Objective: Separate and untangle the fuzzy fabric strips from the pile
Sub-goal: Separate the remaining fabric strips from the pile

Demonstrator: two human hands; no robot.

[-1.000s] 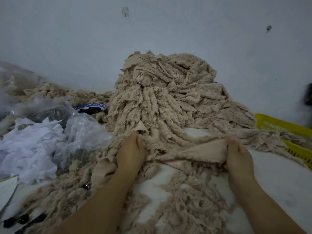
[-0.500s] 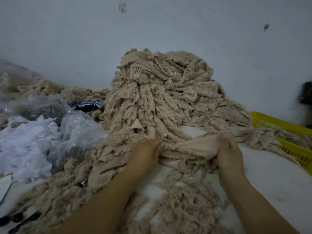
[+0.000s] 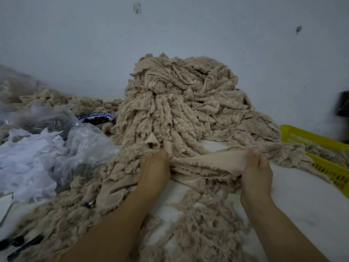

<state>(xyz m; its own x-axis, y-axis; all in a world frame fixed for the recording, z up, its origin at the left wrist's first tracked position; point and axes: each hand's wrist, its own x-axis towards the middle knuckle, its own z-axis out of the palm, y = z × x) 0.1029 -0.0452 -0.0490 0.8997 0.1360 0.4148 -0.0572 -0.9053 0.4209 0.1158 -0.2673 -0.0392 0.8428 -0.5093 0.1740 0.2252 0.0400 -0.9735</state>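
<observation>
1. At the foot of the pile [image 3: 179, 110], I have both hands on one fuzzy strip [image 3: 207, 162]. The left hand [image 3: 154, 169] is clenched around its left end. The right hand [image 3: 256, 169] pinches the right end, thumb on top. The strip's smooth backing faces up.
2. What changed in the last second: the hands have drawn closer together, the left one shifting rightward. The strip between them now lies in soft folds rather than spread out.
3. My reading is that this is a regrip, not a release. The strip looks still caught in the heap behind and in the loose strips [image 3: 204, 227] in front, so separation has only begun.
4. Edges: a yellow basket [image 3: 309, 138] sits near the right hand, with strips draped over its rim. Plastic bags [image 3: 85, 146] and white scraps [image 3: 24, 163] crowd the left side. Behind them, a blue-rimmed bowl [image 3: 96, 118] sits just beside the pile.
5. Open room: bare white table [image 3: 302, 201] shows to the right of the right forearm and in patches between the forearms. A pull toward me looks the freest, since the wall [image 3: 170, 44] closes off the far side.
</observation>
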